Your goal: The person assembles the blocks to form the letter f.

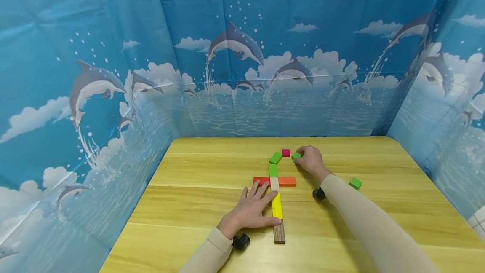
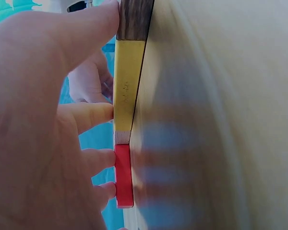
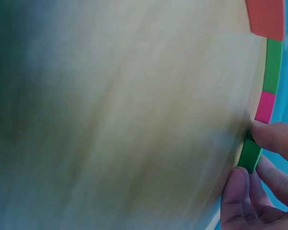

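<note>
My left hand lies spread over a line of flat wooden blocks. Its fingertips rest on the red block and the yellow block, while the thumb touches the dark brown block at the near end. Between red and orange sits a pale block. Beyond it, two green blocks bend up toward a pink block. My right hand pinches another green block between thumb and fingers, just right of the pink one, with a small gap between them in the head view.
A loose green block lies on the table, right of my right forearm. The yellow wood-grain table meets a blue dolphin-print curtain at its back and sides. Dark wrist cameras hang under both wrists.
</note>
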Available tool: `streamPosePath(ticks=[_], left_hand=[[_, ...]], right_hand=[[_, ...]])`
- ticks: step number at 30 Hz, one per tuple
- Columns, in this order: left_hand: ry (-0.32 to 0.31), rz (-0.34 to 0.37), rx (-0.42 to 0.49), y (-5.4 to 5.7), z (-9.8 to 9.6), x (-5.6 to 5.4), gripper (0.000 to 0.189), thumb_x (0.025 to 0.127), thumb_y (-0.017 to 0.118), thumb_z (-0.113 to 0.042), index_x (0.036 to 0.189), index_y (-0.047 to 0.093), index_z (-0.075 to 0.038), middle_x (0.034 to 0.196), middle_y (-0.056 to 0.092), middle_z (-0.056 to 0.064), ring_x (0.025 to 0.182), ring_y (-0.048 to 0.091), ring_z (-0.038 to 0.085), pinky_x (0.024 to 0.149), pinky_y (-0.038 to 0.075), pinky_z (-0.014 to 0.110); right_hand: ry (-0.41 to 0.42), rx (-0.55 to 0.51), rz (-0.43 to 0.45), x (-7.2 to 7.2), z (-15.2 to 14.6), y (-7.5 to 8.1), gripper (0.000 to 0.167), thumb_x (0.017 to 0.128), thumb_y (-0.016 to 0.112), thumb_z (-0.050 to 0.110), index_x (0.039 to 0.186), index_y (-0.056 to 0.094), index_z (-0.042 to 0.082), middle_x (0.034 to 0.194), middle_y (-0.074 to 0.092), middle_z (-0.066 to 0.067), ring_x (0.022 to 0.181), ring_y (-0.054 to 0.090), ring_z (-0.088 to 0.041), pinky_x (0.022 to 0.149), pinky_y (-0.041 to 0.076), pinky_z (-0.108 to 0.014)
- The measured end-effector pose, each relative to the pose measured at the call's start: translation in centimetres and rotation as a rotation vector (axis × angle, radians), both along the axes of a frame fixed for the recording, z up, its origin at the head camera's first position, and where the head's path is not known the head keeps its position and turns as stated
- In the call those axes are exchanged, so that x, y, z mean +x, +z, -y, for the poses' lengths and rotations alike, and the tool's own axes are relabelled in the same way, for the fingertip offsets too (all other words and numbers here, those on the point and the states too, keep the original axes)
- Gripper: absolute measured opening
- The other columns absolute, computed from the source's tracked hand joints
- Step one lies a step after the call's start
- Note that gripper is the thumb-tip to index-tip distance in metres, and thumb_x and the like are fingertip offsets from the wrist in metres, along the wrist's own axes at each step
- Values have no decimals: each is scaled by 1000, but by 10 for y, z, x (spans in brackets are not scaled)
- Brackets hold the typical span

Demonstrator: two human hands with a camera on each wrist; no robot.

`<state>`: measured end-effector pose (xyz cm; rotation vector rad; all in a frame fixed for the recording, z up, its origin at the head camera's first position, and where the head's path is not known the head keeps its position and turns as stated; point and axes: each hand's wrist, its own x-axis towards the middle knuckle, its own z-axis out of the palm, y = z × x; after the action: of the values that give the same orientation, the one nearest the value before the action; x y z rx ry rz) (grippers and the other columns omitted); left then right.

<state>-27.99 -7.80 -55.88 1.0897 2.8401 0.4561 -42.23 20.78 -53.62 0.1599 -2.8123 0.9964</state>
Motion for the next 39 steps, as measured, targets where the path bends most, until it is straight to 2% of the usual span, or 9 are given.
streamPosePath(ticks=[14, 21, 39], left_hand=[[3, -16, -2, 3, 1, 1, 91, 89, 44, -80, 162, 24, -31, 169, 9, 7, 154, 0, 34, 115, 11, 68], [-1, 0, -2, 2, 1, 0, 91, 89, 44, -81, 162, 23, -32, 169, 9, 6, 154, -1, 33, 115, 10, 68], [-2, 6, 0, 2, 1, 0, 90, 89, 46, -79, 162, 24, -31, 169, 8, 7, 154, -1, 33, 115, 10, 68]], right_hand=[[-28, 8, -3, -6, 4, 0, 44, 91, 76, 15, 127, 65, -7, 117, 66, -25, 103, 62, -37, 84, 54, -48], [-45, 23, 2, -6, 5, -1, 45, 90, 78, 15, 127, 65, -6, 119, 66, -25, 106, 62, -38, 88, 53, -50], [-33, 46, 19, -6, 4, 0, 50, 90, 78, 18, 130, 63, -6, 121, 65, -25, 108, 61, -39, 90, 52, -52]])
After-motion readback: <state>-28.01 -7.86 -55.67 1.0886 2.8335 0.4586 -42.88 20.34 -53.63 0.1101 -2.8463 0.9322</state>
